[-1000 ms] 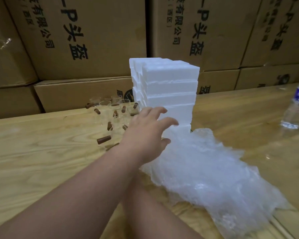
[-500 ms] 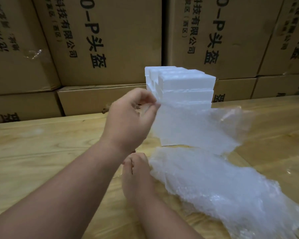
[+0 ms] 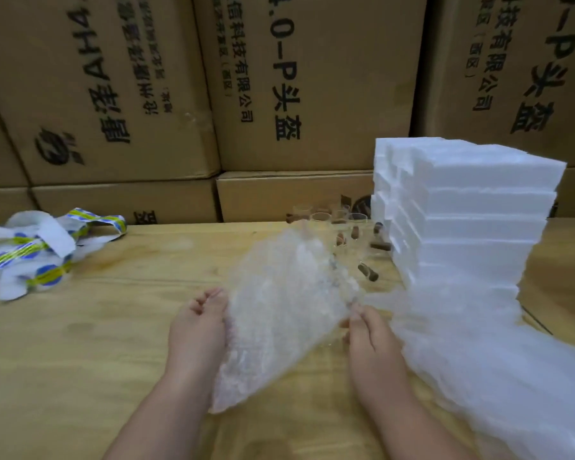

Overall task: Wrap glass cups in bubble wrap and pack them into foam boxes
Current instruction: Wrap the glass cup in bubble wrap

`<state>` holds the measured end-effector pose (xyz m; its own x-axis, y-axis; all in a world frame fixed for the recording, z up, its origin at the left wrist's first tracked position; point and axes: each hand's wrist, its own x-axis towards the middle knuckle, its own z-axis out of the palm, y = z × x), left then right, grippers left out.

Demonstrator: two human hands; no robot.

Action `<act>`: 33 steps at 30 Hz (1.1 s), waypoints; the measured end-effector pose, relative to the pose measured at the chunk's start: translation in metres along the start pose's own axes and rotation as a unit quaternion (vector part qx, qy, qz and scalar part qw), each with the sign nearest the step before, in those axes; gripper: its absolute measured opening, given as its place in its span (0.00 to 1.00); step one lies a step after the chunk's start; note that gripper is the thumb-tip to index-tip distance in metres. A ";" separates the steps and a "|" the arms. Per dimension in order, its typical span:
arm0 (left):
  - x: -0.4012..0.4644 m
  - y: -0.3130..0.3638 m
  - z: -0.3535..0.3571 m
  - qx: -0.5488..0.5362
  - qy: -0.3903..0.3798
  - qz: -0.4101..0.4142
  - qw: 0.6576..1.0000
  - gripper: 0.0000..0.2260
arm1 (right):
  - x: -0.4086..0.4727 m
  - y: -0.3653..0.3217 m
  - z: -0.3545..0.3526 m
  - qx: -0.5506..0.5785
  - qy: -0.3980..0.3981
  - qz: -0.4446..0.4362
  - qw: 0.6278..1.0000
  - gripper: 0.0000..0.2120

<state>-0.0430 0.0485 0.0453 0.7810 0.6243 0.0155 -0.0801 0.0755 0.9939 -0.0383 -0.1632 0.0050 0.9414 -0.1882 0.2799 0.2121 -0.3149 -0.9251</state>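
Observation:
Both hands hold one clear sheet of bubble wrap (image 3: 279, 303) stretched above the wooden table (image 3: 97, 343). My left hand (image 3: 198, 330) grips its left edge and my right hand (image 3: 372, 336) pinches its right edge. A pile of more bubble wrap (image 3: 485, 353) lies to the right. Behind it stands a tall stack of white foam boxes (image 3: 472, 220). Several clear glass cups with brown handles (image 3: 349, 230) stand left of the stack, partly hidden by the held sheet.
A white plastic bag with blue and yellow print (image 3: 30, 250) lies at the table's far left. Big cardboard cartons (image 3: 296, 78) form a wall along the table's back edge.
My left hand came down from near the foam stack with the sheet, and my right hand took its other edge. The view swung left, bringing the printed bag into sight.

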 end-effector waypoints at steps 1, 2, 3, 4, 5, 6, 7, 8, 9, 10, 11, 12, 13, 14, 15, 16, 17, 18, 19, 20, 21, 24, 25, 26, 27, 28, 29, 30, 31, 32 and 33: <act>0.002 -0.011 -0.010 0.055 0.029 0.018 0.998 0.06 | 0.000 0.000 0.001 0.009 -0.001 0.000 1.000 0.12; 0.006 -0.019 -0.018 0.090 0.040 0.028 0.995 0.05 | 0.000 0.001 0.002 0.012 -0.001 -0.003 1.000 0.12; 0.009 -0.022 -0.025 0.114 0.039 0.037 0.992 0.05 | 0.000 0.001 0.002 0.014 0.000 -0.008 1.000 0.11; 0.014 -0.022 -0.031 0.136 0.034 0.047 0.989 0.05 | 0.000 0.001 0.002 0.017 0.003 -0.009 1.000 0.12; 0.018 -0.021 -0.035 0.162 0.031 0.063 0.984 0.06 | 0.000 0.001 0.002 0.026 0.006 -0.005 1.000 0.12; 0.022 -0.020 -0.040 0.208 0.033 0.086 0.974 0.08 | -0.001 0.002 0.003 0.036 0.007 -0.001 0.999 0.13; 0.025 -0.018 -0.043 0.260 0.037 0.119 0.957 0.10 | -0.003 0.002 0.003 0.043 0.009 -0.003 0.999 0.14; 0.024 -0.014 -0.045 0.302 0.046 0.160 0.939 0.13 | -0.004 0.002 0.003 0.044 0.012 -0.015 0.999 0.14; 0.022 -0.011 -0.046 0.319 0.050 0.213 0.922 0.15 | -0.005 0.000 0.003 0.036 0.018 -0.031 0.999 0.15; 0.018 -0.007 -0.044 0.323 0.037 0.262 0.909 0.15 | -0.004 -0.001 0.003 0.018 0.026 -0.050 0.998 0.15; 0.013 -0.005 -0.040 0.328 0.003 0.294 0.898 0.14 | -0.003 -0.003 0.004 -0.005 0.034 -0.072 0.997 0.14; 0.007 -0.003 -0.034 0.343 -0.046 0.286 0.893 0.10 | -0.001 -0.004 0.005 -0.031 0.039 -0.095 0.994 0.14; 0.002 -0.006 -0.027 0.365 -0.106 0.255 0.889 0.08 | 0.002 -0.004 0.007 -0.053 0.040 -0.113 0.991 0.14; -0.002 -0.009 -0.019 0.400 -0.165 0.217 0.875 0.13 | 0.005 -0.003 0.008 -0.066 0.037 -0.117 0.990 0.15; -0.006 -0.014 -0.013 0.447 -0.216 0.187 0.848 0.18 | 0.008 -0.003 0.009 -0.070 0.029 -0.111 0.991 0.16; -0.007 -0.018 -0.009 0.497 -0.241 0.170 0.816 0.20 | 0.010 -0.003 0.010 -0.075 0.022 -0.101 0.992 0.17; -0.006 -0.021 -0.005 0.520 -0.245 0.166 0.801 0.19 | 0.012 -0.002 0.010 -0.082 0.017 -0.094 0.992 0.19; -0.004 -0.022 -0.004 0.524 -0.235 0.159 0.803 0.18 | 0.013 -0.001 0.010 -0.090 0.014 -0.090 0.992 0.21; 0.000 -0.024 -0.004 0.519 -0.212 0.156 0.813 0.18 | 0.014 0.000 0.010 -0.098 0.013 -0.087 0.991 0.22; 0.003 -0.023 -0.004 0.522 -0.189 0.155 0.817 0.18 | 0.016 0.001 0.009 -0.108 0.011 -0.083 0.991 0.23; 0.006 -0.024 -0.005 0.529 -0.167 0.163 0.816 0.18 | 0.017 0.001 0.009 -0.123 0.006 -0.079 0.989 0.24; 0.003 -0.022 -0.002 0.507 -0.128 0.193 0.830 0.14 | 0.018 0.000 0.009 -0.174 -0.025 -0.056 0.983 0.26; -0.001 -0.022 0.000 0.494 -0.133 0.194 0.837 0.13 | 0.018 -0.001 0.009 -0.190 -0.029 -0.050 0.980 0.26; -0.005 -0.022 0.001 0.487 -0.150 0.178 0.842 0.13 | 0.018 -0.002 0.009 -0.207 -0.031 -0.049 0.977 0.26; -0.009 -0.021 0.003 0.482 -0.169 0.152 0.846 0.14 | 0.017 -0.003 0.009 -0.222 -0.030 -0.050 0.973 0.25; -0.012 -0.022 0.004 0.483 -0.187 0.128 0.846 0.13 | 0.017 -0.003 0.009 -0.233 -0.028 -0.057 0.971 0.25; -0.013 -0.022 0.004 0.488 -0.195 0.114 0.843 0.13 | 0.017 -0.004 0.009 -0.239 -0.024 -0.068 0.968 0.24; -0.014 -0.022 0.003 0.495 -0.195 0.113 0.839 0.13 | 0.016 -0.004 0.009 -0.244 -0.019 -0.084 0.966 0.23; -0.013 -0.022 0.002 0.502 -0.190 0.121 0.835 0.13 | 0.015 -0.003 0.008 -0.250 -0.015 -0.099 0.963 0.23; -0.012 -0.022 0.000 0.510 -0.183 0.132 0.830 0.14 | 0.015 -0.003 0.008 -0.259 -0.012 -0.111 0.960 0.22; -0.011 -0.022 -0.001 0.517 -0.177 0.142 0.825 0.15 | 0.015 -0.002 0.008 -0.271 -0.010 -0.119 0.955 0.22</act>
<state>-0.0508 0.0411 0.0231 0.9684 0.2229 0.1120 0.1382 -0.8530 0.5032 -0.0231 -0.1581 0.0091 0.8891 -0.0346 0.4563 0.2597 -0.7829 -0.5653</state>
